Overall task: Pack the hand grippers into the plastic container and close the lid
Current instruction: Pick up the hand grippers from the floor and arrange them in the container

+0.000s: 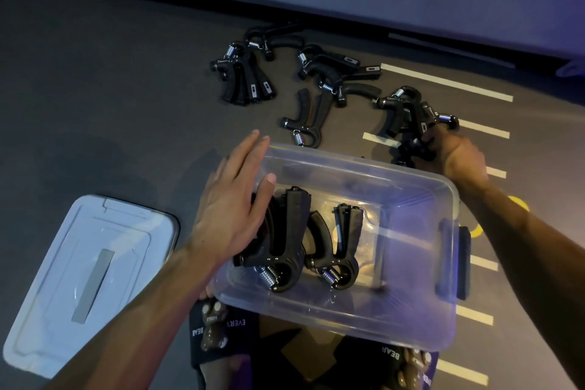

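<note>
Grippers (408,123) sit under right hand (456,155) fingers, curled around them; left hand (234,199) fingers straight, resting on container (411,320) rim.

The fingers of the right hand (452,153) are hidden behind the hand grippers (408,123) enclosed in its grip; individual pieces in that dark cluster cannot be separated. Beneath the left hand (234,203), part of a gripper inside the plastic container (348,313) is covered. The container's far wall is blurred. Printed slippers (215,336) are cut off by the lower edge.
</note>
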The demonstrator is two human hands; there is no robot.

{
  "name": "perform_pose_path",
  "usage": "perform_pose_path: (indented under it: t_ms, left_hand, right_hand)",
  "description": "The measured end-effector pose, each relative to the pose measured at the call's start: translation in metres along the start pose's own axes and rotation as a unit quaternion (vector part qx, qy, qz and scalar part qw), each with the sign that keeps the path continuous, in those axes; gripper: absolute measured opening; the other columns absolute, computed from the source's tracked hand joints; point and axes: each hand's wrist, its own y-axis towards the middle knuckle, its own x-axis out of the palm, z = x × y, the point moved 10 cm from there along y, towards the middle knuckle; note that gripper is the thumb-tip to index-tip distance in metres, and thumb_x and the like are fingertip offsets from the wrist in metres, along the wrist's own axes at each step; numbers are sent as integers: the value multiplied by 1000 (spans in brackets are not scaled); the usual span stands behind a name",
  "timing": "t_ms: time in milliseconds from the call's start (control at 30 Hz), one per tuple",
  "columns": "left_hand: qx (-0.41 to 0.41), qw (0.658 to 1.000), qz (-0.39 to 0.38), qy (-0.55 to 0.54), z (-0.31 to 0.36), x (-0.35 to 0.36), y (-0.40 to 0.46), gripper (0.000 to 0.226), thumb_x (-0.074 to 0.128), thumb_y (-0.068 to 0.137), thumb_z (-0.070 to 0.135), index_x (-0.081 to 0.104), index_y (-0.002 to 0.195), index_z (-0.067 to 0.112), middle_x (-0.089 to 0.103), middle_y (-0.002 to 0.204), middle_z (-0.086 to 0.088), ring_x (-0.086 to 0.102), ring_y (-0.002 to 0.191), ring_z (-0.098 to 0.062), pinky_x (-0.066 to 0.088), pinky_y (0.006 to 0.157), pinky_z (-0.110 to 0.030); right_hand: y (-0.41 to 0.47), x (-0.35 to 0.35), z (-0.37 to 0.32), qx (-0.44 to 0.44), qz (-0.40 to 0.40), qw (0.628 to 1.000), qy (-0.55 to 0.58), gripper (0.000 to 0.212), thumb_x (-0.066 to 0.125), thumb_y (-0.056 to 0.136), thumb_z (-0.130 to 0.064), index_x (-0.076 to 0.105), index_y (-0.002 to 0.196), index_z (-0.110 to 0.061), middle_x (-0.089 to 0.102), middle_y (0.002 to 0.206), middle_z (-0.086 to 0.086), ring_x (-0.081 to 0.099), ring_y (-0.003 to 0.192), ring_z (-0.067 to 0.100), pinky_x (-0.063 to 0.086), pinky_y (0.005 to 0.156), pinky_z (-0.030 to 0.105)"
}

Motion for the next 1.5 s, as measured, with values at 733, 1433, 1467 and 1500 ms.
perform_pose_path:
  t_ms: [733, 1433, 1467, 1500]
  left_hand:
    - [17, 999, 12, 31, 3, -2, -2, 54, 43, 107, 34, 34, 157, 17, 28, 165, 2, 36, 145, -23, 36, 116, -47]
    - [17, 1000, 8, 11, 5, -4, -2, 54, 47, 106, 29, 35, 157, 15, 28, 165, 0, 36, 145, -23, 34, 116, -50]
    - [16, 1000, 8, 11, 5, -3, -2, 54, 47, 106, 30, 35, 157, 16, 28, 165, 0, 36, 145, -24, 35, 116, -50]
    - [15, 1000, 7, 12, 4, -3, -2, 54, 46, 106, 31, 34, 157, 17, 27, 165, 1, 37, 145, -24, 36, 115, -50]
  right_hand:
    - [-149, -86, -150, -179, -119, 789, 576, 28, 71, 80, -12, 70, 107, -12, 73, 97, 3, 69, 89, 15, 57, 76, 24]
    - [-166, 86, -60, 205, -107, 856, 462, 31, 44, 95, 3, 63, 116, -8, 73, 102, 18, 70, 96, 36, 55, 89, 59]
    - [-169, 91, -58, 218, -105, 849, 471, 32, 42, 94, 6, 63, 115, -7, 73, 98, 18, 70, 90, 36, 58, 82, 58]
    - [-171, 94, -57, 226, -103, 843, 476, 32, 42, 93, 7, 63, 114, -5, 72, 93, 18, 67, 83, 35, 58, 71, 55]
